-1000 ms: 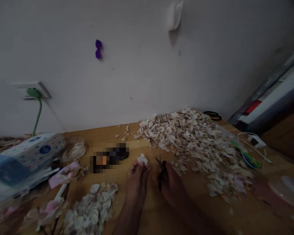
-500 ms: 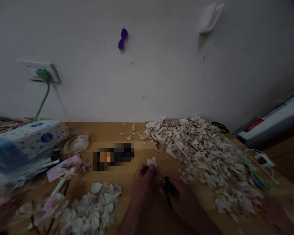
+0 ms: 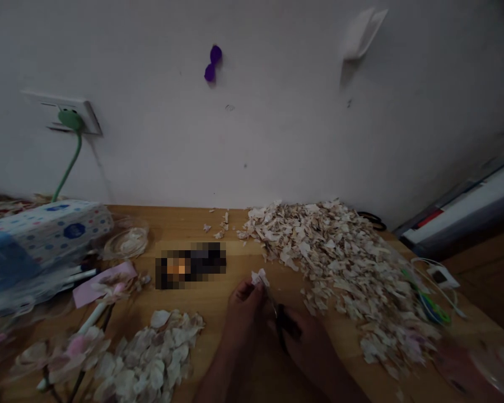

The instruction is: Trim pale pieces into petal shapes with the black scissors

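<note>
Between the thumb and fingers of my left hand (image 3: 244,307) is a small pale petal (image 3: 259,277), pinched near its base. My right hand (image 3: 306,336) grips a pair of dark-handled scissors (image 3: 280,330), fingers in the loops. The blades point up and left, close to the petal; whether they touch it I cannot tell. Right of my hands spreads a big heap of dry, pale petal pieces (image 3: 319,240). To the left of my forearm lies a smaller pile of rounder whitish petals (image 3: 159,350).
Pink-centred artificial flowers (image 3: 78,347) on dark stems stand at the left front. Behind them are a pink card (image 3: 105,284), a dotted tissue pack (image 3: 75,226) and a coil of clear line (image 3: 128,242). A pixelated dark object (image 3: 191,266) lies mid-table. A white charger (image 3: 443,277) sits far right.
The camera view has shifted slightly, so the table things sit a little further left. The scissors and the petal stay close together, with both hands holding as before.
</note>
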A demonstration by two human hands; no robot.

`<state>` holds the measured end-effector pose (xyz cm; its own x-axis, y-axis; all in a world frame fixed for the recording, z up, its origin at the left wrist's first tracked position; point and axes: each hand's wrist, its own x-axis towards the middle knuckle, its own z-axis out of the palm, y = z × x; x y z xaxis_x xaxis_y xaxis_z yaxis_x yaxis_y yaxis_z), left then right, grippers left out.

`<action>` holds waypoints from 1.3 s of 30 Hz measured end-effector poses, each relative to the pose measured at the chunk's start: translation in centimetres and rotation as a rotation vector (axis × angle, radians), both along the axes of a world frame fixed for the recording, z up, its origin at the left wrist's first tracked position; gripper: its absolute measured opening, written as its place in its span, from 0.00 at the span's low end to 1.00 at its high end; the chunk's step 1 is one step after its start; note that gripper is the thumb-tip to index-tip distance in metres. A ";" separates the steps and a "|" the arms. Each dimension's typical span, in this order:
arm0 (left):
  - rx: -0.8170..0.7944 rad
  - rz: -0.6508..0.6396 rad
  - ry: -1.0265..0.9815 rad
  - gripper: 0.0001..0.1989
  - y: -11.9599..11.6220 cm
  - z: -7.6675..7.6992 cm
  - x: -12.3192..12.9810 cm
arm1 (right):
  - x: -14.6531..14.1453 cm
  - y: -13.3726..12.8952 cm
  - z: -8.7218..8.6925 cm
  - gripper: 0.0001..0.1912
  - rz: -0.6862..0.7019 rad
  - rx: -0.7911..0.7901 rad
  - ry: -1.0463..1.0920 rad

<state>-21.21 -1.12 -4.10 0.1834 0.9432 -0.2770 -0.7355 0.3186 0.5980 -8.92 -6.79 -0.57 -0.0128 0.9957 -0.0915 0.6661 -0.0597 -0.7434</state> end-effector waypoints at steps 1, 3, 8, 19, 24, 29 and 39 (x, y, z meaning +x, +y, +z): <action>-0.005 -0.005 -0.002 0.12 0.0 0.1 0.0 | 0.0 0.0 0.1 0.12 0.004 -0.001 0.003; -0.032 -0.004 -0.005 0.12 0.0 0.2 0.0 | 0.0 0.0 0.2 0.12 -0.002 -0.011 0.000; -0.033 0.024 0.012 0.11 -0.1 0.3 -0.2 | 0.2 0.2 -0.4 0.14 -0.018 -0.019 -0.038; 0.014 0.012 0.097 0.11 0.3 -0.1 -0.8 | 0.4 0.1 -1.0 0.13 -0.013 0.001 -0.067; 0.062 -0.011 0.197 0.11 0.3 0.6 -1.1 | 0.5 0.0 -1.2 0.12 -0.017 -0.011 -0.049; 0.136 -0.049 0.297 0.12 0.7 0.7 -1.7 | 0.6 0.0 -1.1 0.12 -0.002 -0.007 -0.036; 0.169 -0.087 0.411 0.13 0.8 1.6 -2.4 | 0.6 -0.1 -0.8 0.11 0.009 -0.005 -0.027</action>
